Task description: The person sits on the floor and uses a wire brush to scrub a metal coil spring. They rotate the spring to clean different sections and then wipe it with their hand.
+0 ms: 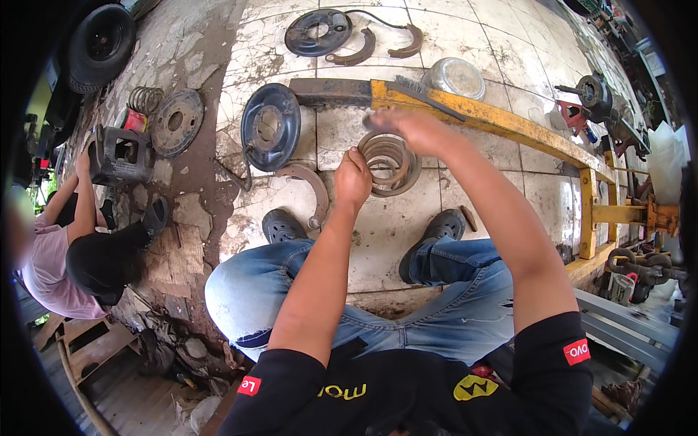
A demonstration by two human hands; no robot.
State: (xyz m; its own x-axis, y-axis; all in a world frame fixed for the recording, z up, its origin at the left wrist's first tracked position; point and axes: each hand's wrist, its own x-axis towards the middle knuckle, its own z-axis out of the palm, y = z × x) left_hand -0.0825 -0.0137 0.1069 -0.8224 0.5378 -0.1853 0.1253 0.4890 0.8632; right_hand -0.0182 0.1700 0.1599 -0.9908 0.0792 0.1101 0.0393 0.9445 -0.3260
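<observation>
A rusty coil spring [393,168] stands tilted over the tiled floor between my feet. My left hand [352,176] is closed round its left side. At the spring's far upper edge, my right hand [411,129] reaches across with its fingers pointing left. Motion blurs those fingers, and a dark patch shows at their tips; whether it is a held piece is unclear. Just left of the spring, a curved brake shoe [311,190] lies near my left shoe. Beyond it a black brake backing plate [270,127] leans against a dark metal beam [331,92].
A yellow steel frame [502,131] runs across the far right, with a flat file-like bar [425,99] and a round tin [456,78] by it. Farther off lie another backing plate [318,33] and two brake shoes [354,48]. At left, a person [62,254] handles a dark metal housing [122,156].
</observation>
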